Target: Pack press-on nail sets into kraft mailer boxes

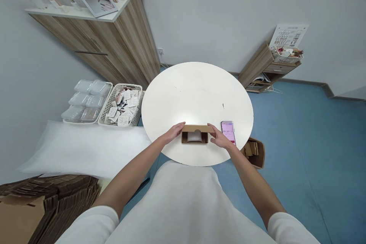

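A small open brown cardboard box (195,134) with a pale packet inside sat near the front edge of the round white worktop (197,91). The left hand (172,132) and right hand (219,137) gripped its two ends, fingers on the raised lid flap. A pink-screened phone (228,131) lay just beside the right hand.

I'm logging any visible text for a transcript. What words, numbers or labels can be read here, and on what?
None can be read for certain.
Phone screen: digits, partly blurred out, too small.
Wall chart: print too small.
Cards in the basket: print too small.
Cardboard box between left hand and right hand: no text.
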The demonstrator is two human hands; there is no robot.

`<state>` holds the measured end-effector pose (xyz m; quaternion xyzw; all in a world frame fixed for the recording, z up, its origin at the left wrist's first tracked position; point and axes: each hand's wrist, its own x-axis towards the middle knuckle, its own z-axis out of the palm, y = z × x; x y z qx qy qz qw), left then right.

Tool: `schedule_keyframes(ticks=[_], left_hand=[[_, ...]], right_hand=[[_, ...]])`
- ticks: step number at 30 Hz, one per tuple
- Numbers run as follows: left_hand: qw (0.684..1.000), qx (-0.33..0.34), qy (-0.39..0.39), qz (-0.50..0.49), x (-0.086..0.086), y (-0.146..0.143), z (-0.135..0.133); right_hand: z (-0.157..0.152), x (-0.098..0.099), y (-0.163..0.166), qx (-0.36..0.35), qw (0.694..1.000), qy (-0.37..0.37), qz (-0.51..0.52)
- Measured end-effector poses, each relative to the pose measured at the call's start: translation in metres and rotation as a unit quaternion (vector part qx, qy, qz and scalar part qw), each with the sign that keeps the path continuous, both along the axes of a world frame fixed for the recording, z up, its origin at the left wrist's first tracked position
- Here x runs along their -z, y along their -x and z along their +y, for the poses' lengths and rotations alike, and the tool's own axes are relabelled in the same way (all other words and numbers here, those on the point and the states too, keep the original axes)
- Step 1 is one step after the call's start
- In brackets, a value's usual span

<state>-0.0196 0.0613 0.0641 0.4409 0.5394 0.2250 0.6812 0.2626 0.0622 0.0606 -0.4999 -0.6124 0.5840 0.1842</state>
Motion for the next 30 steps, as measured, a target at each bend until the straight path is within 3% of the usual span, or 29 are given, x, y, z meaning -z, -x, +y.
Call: schedule_keyframes(ticks=[7,13,17,20,23,26,30], left_hand=[[0.998,-0.006,-0.055,0.03,0.002,-0.008,-0.002],[0.997,-0.047,-0.047,0.041,0.0,-0.017,0.011],[0.994,-0.016,-0.072,0.081,0.002,-0.015,0.011],[0.985,0.014,-0.131,0.109,0.007,-0.007,-0.004],[0.975,0.018,-0.155,0.158,0.012,0.001,-0.027],[0.969,0.042,-0.184,0.157,0.012,0.002,-0.045],[0.966,0.034,-0.225,0.125,0.008,-0.009,-0.046]], right_hand=[[-0.001,0.0,0.008,-0.03,0.999,-0.012,-0.022],[0.009,-0.003,0.019,-0.01,1.0,-0.008,-0.015],[0.012,-0.002,0.015,-0.033,0.994,-0.075,-0.073],[0.001,0.002,0.004,-0.066,0.986,-0.097,-0.118],[-0.016,0.004,-0.008,-0.068,0.987,-0.067,-0.129],[-0.029,0.002,-0.01,-0.023,0.995,-0.021,-0.09],[-0.032,0.001,0.007,0.03,0.999,0.036,-0.017]])
